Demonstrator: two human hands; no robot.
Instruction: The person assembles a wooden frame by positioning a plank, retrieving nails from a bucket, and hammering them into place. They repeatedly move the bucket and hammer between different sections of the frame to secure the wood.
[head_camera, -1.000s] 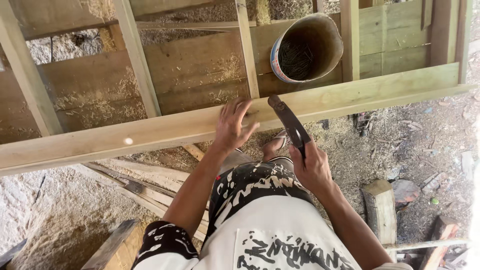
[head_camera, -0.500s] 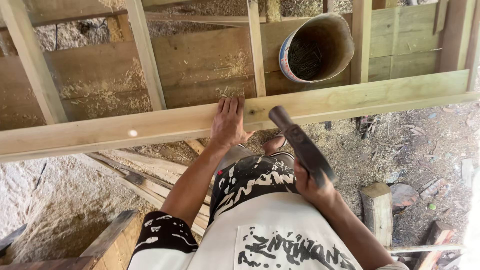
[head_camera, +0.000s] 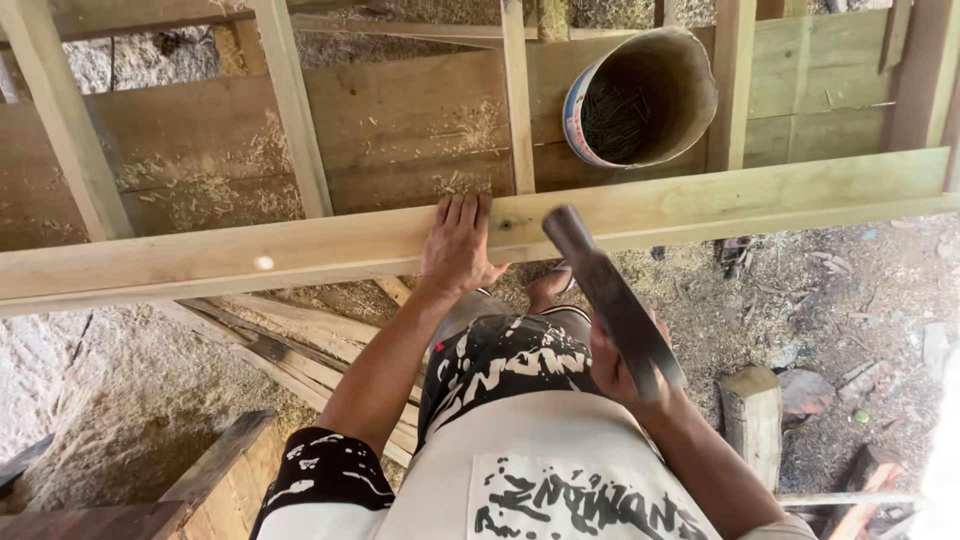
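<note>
1. We press our left hand (head_camera: 458, 245) flat on a long pale wooden plank (head_camera: 720, 200) that runs across the view; the fingers lie straight and close together on its face, the thumb hanging off the near edge.
2. We hold a hammer (head_camera: 612, 300) in our right hand (head_camera: 615, 365). The fingers are wrapped tight round the handle, though most of them are hidden behind it.
3. The hammer's head points up and forward, its tip just at the near edge of the plank, a little to the right of our left hand.
4. Beyond the plank lie wider, darker boards (head_camera: 400, 140) dusted with sawdust, crossed by several upright slats (head_camera: 290, 100).
5. A round bucket (head_camera: 690, 90) lies tilted on those boards, its open mouth toward us and dark nails (head_camera: 615, 115) inside.
6. Under the plank the ground (head_camera: 850, 300) is strewn with wood chips, with loose strips of wood (head_camera: 290, 350) to the left and a short block (head_camera: 752, 420) to the right.
</note>
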